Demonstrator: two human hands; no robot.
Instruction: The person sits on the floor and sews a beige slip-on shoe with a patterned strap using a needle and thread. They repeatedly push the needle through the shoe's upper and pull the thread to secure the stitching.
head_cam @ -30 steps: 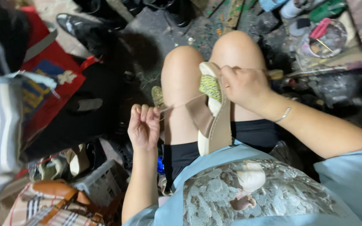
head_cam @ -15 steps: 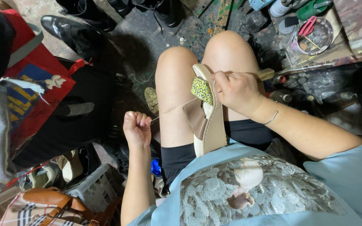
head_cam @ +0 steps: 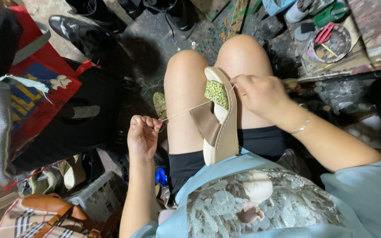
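Left hand [head_cam: 143,136] is curled shut around a pale thread [head_cam: 186,111], drawing it taut out to the side, away from the sandal [head_cam: 219,117]. That sandal stands wedged between the person's bare knees, sole edge up, which seems to steady it. Right hand [head_cam: 261,94] is pinched closed at the sandal's upper edge, gripping what looks like a tool handle where the thread starts, beside the green patterned strap [head_cam: 217,93]. Black shoes [head_cam: 78,28] lie on the floor beyond.

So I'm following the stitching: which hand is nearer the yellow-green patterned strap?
Right. The right hand is beside the patterned strap on the sandal; the left hand holds thread well away.
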